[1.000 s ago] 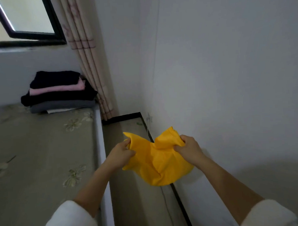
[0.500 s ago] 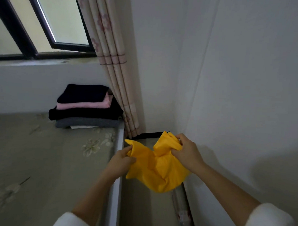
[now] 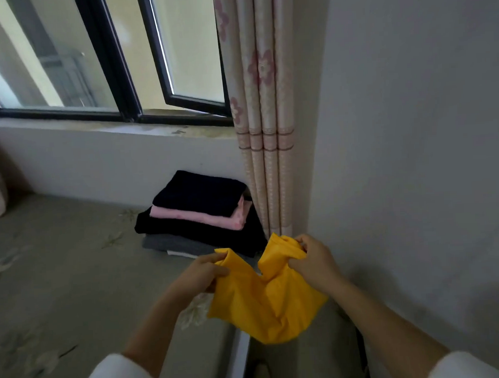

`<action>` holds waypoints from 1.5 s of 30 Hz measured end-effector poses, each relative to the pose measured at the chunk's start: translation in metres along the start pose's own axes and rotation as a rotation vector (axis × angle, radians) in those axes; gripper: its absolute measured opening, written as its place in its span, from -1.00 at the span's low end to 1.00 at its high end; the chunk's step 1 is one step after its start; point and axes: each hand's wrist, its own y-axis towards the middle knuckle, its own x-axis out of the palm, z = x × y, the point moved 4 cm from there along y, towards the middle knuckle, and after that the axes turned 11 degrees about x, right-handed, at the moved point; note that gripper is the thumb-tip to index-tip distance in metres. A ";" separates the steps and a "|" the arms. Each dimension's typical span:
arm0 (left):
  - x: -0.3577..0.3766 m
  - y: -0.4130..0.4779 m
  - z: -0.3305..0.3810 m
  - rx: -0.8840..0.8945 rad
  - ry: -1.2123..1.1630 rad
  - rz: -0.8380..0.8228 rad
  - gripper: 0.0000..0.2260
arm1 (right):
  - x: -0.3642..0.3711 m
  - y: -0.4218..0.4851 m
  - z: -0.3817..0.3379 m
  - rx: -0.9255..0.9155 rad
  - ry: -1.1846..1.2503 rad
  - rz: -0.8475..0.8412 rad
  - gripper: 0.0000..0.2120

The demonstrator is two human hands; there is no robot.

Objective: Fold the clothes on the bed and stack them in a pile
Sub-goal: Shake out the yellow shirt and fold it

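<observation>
Both hands in head view are closed on cloth: left hand (image 3: 206,272) pinches one top corner of the yellow garment (image 3: 265,305), right hand (image 3: 314,264) grips the other bunched edge. The garment hangs crumpled in the air between them, over the bed's right edge, just in front of the pile (image 3: 198,216). The pile sits on the bed (image 3: 61,282) against the wall below the window (image 3: 108,66), beside the curtain (image 3: 264,131): dark piece on top, then pink, black and grey. Judged step: spread the garment before folding. Best done by pulling the hands apart to take out the slack, finding true corners or seams, then laying it flat on the bed instead of folding in mid-air. Hard to tell: what kind of garment it is, since it is too bunched; the fingertips are buried in the fabric. The pile's lowest white layer barely shows. White sleeves (image 3: 116,374) are cut off at the bottom of the frame; the gap between the bed and the side wall (image 3: 412,153) is dark.
</observation>
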 end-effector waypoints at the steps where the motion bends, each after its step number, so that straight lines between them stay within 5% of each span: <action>1: -0.015 0.022 0.003 -0.007 -0.001 -0.013 -0.58 | 0.005 0.027 -0.009 -0.007 0.011 -0.012 -0.79; 11: -0.193 0.253 0.048 -0.062 0.001 0.144 -0.60 | 0.069 0.274 -0.114 -0.004 0.095 -0.125 -0.79; 19: -0.302 0.375 0.060 -0.002 -0.074 0.253 -0.73 | 0.111 0.390 -0.173 0.026 0.198 -0.008 -0.75; 26: -0.360 0.433 -0.008 -0.094 -0.137 0.508 -0.77 | 0.159 0.441 -0.131 0.522 0.490 -0.026 -0.79; 30: -0.338 0.429 -0.080 -0.384 -0.077 0.465 -0.53 | 0.195 0.432 -0.082 0.869 0.540 -0.251 -0.34; 34: -0.335 0.428 -0.098 -0.358 0.084 0.401 -0.48 | 0.203 0.428 -0.067 0.842 0.530 -0.294 -0.30; 41: -0.348 0.429 -0.095 -0.264 0.305 0.461 -0.61 | 0.186 0.421 -0.068 0.812 0.414 -0.329 -0.52; 45: -0.334 0.423 -0.107 -0.316 0.549 0.425 -0.55 | 0.184 0.410 -0.062 0.584 -0.032 -0.297 -0.59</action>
